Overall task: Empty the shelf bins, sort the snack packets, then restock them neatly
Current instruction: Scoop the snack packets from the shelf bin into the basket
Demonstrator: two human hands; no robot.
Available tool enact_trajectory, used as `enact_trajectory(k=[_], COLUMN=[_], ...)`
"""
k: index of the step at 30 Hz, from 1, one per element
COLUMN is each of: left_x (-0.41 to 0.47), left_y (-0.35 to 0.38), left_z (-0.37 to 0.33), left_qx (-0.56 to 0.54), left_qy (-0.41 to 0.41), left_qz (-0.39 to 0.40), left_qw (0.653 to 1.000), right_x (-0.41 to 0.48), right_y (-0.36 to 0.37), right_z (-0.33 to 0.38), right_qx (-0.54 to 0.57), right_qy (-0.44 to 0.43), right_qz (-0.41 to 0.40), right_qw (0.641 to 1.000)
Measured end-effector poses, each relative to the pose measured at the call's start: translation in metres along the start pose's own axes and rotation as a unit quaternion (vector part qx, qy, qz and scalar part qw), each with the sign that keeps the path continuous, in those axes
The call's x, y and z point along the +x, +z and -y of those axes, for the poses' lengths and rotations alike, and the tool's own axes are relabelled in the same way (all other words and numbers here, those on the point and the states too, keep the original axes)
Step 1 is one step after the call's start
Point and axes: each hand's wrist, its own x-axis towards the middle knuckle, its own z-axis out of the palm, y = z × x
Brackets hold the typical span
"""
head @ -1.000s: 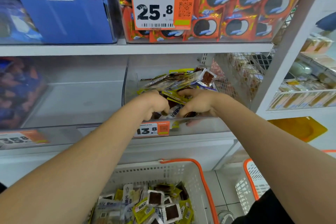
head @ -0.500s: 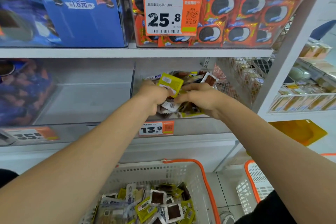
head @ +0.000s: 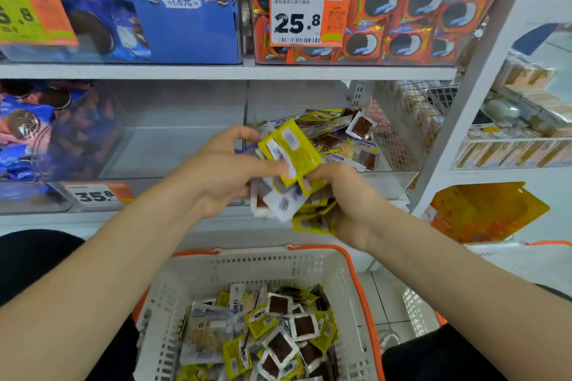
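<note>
Since the earlier frames both hands have drawn back out of the clear bin (head: 297,96) toward the person, and the bundle of snack packets (head: 291,151) has come out with them; it now hangs above the far rim of the white basket (head: 247,269). The left hand (head: 223,176) holds the bundle from the left, its grip closed with the thumb pressed on the top yellow packet; the right hand (head: 349,204) holds it from below and to the right, its grip curled round the lower packets. The bundle is a loose fan with no single shared axis; the top packet lies tilted, its long side running from the far left down to the near right. The basket's open mouth lies directly below the grip and slightly nearer the person; both hands stand about equally near it, so the release appears to call for a short lowering, not a reach. The landing surface is an uneven bed of loose packets (head: 278,337) heaped toward the basket's near side; the walls rise well above that heap, so room seems ample. More packets (head: 346,136) remain in the bin, above and beyond the basket, so emptying is judged unfinished.
</note>
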Motion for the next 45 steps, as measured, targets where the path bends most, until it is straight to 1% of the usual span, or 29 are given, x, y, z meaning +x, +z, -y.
enact_trajectory(k=[3,4,5,6,7,8,9,10,11,12,14,15,16,17,19,21,23,25,27,29,31,32,34,37,40,41,43,44,45], left_x=[-0.012,-0.013,-0.014,-0.013,-0.012,-0.012,-0.01,-0.008,-0.004,0.001,0.015,0.022,0.031,0.043,0.071,0.099,0.123,0.143,0.164,0.184,0.197,0.202,0.207,0.212,0.213,0.213,0.212,0.214,0.215], left_y=[-0.017,-0.019,-0.021,-0.02,-0.016,-0.011,-0.006,0.0,0.005,0.01,0.023,0.029,0.034,0.038,0.042,0.043,0.046,0.05,0.052,0.052,0.053,0.054,0.057,0.06,0.062,0.063,0.067,0.068,0.068], left_z=[0.008,0.011,0.017,0.022,0.027,0.03,0.031,0.031,0.029,0.027,0.018,0.014,0.008,0.004,-0.001,-0.006,-0.007,-0.009,-0.011,-0.011,-0.009,-0.008,-0.003,0.009,0.015,0.015,0.015,0.017,0.018], left_qx=[0.092,0.141,0.198,0.255,0.299,0.329,0.361,0.405,0.436,0.438,0.37,0.346,0.352,0.376,0.453,0.538,0.587,0.601,0.614,0.622,0.634,0.645,0.662,0.664,0.646,0.637,0.607,0.588,0.573], left_qy=[-0.037,-0.045,-0.045,-0.04,-0.037,-0.038,-0.038,-0.03,-0.014,0.014,0.09,0.131,0.175,0.212,0.24,0.219,0.166,0.1,0.041,0.002,-0.026,-0.037,-0.059,-0.073,-0.069,-0.063,-0.033,-0.023,-0.02], left_qz=[0.098,0.12,0.138,0.153,0.165,0.183,0.202,0.212,0.213,0.204,0.155,0.117,0.07,0.024,-0.031,-0.039,-0.031,-0.014,0.012,0.036,0.054,0.059,0.066,0.067,0.038,0.02,-0.024,-0.043,-0.057], left_qw=[0.99,0.982,0.969,0.954,0.939,0.926,0.91,0.889,0.874,0.875,0.911,0.921,0.917,0.902,0.858,0.813,0.792,0.793,0.788,0.783,0.771,0.761,0.744,0.741,0.76,0.768,0.794,0.807,0.818], right_x=[-0.014,-0.014,-0.015,-0.012,-0.008,-0.004,-0.001,0.003,0.007,0.009,0.018,0.025,0.034,0.048,0.074,0.097,0.117,0.136,0.153,0.17,0.186,0.192,0.201,0.207,0.21,0.212,0.214,0.214,0.213], right_y=[0.002,-0.001,-0.003,-0.007,-0.01,-0.013,-0.015,-0.015,-0.018,-0.019,-0.022,-0.026,-0.032,-0.041,-0.06,-0.075,-0.082,-0.085,-0.084,-0.08,-0.076,-0.075,-0.073,-0.078,-0.084,-0.086,-0.086,-0.085,-0.084], right_z=[-0.016,-0.019,-0.02,-0.019,-0.016,-0.012,-0.009,-0.005,0.0,0.007,0.023,0.03,0.037,0.043,0.055,0.065,0.072,0.075,0.077,0.081,0.081,0.082,0.086,0.095,0.099,0.099,0.098,0.096,0.094], right_qx=[-0.08,-0.121,-0.175,-0.245,-0.337,-0.43,-0.503,-0.539,-0.536,-0.512,-0.468,-0.474,-0.491,-0.513,-0.56,-0.606,-0.658,-0.709,-0.753,-0.785,-0.807,-0.813,-0.813,-0.818,-0.817,-0.812,-0.782,-0.771,-0.768], right_qy=[0.093,0.121,0.146,0.152,0.13,0.076,-0.001,-0.082,-0.145,-0.199,-0.293,-0.327,-0.349,-0.355,-0.338,-0.294,-0.241,-0.21,-0.2,-0.201,-0.198,-0.187,-0.16,-0.167,-0.201,-0.21,-0.234,-0.245,-0.254], right_qz=[0.106,0.122,0.116,0.087,0.052,0.018,-0.018,-0.061,-0.099,-0.126,-0.152,-0.153,-0.152,-0.154,-0.172,-0.174,-0.152,-0.134,-0.122,-0.117,-0.097,-0.077,-0.037,-0.024,-0.024,-0.022,-0.019,-0.024,-0.035], right_qw=[0.987,0.978,0.967,0.954,0.931,0.899,0.864,0.836,0.826,0.826,0.82,0.803,0.783,0.766,0.737,0.719,0.697,0.659,0.614,0.574,0.548,0.546,0.559,0.55,0.54,0.544,0.577,0.588,0.587])
